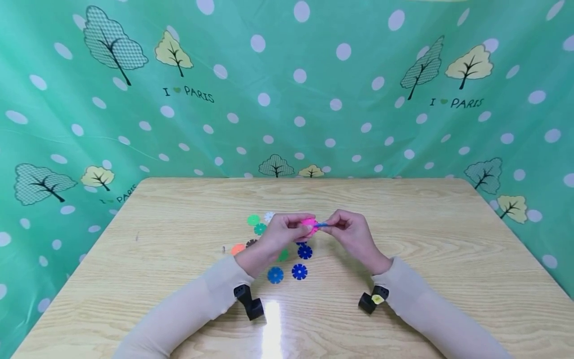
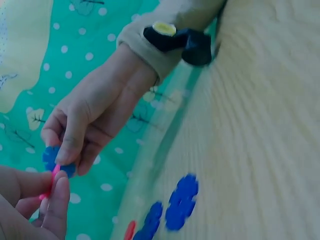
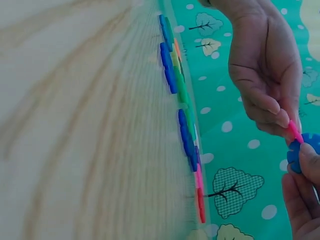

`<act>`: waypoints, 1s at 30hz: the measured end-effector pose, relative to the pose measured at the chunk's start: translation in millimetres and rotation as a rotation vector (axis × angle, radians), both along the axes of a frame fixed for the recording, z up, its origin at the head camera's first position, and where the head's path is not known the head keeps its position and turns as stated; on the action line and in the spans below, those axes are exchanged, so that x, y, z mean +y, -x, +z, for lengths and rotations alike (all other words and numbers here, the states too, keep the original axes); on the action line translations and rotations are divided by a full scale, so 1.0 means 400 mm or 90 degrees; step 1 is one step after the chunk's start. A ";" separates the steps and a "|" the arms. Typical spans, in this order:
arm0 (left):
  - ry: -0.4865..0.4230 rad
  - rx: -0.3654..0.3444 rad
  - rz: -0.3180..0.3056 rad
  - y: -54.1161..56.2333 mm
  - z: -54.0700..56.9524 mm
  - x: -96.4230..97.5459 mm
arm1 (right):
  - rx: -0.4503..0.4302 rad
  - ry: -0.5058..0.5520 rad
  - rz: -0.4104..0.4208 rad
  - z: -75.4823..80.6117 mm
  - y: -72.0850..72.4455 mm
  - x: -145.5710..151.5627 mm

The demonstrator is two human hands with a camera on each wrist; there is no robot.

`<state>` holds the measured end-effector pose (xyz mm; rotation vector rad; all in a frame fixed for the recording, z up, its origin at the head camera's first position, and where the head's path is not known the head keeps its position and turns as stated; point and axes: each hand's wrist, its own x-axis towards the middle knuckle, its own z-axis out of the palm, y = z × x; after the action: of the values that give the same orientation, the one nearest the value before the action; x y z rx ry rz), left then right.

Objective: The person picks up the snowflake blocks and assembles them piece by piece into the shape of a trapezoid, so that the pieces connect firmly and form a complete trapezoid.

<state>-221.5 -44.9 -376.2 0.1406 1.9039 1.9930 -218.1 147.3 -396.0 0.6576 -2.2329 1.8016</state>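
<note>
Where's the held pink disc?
In the head view, just right of centre: the pink disc is pinched by the left hand, against the blue disc in the right hand.

I see open tabletop to the right of the right hand. Between the hands, the held pink disc and blue disc bar the way. Loose discs crowd around the left hand; how many it hides, I can't tell. Wrist cameras narrow the gap between the sleeves.
</note>
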 end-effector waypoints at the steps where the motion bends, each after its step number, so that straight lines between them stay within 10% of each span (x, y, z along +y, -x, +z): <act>1: 0.008 0.004 -0.006 0.003 0.000 -0.003 | -0.001 -0.005 0.000 -0.001 0.002 0.001; 21: 0.201 0.126 -0.060 0.126 -0.016 -0.268 | -0.104 -0.024 -0.047 -0.002 0.011 0.005; 30: 0.204 0.078 -0.106 0.178 -0.059 -0.357 | -0.135 -0.012 -0.059 -0.002 0.011 0.004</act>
<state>-292.6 -187.8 -399.8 0.3272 2.1818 1.5826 -222.6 148.7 -396.7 0.3756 -2.3722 1.8844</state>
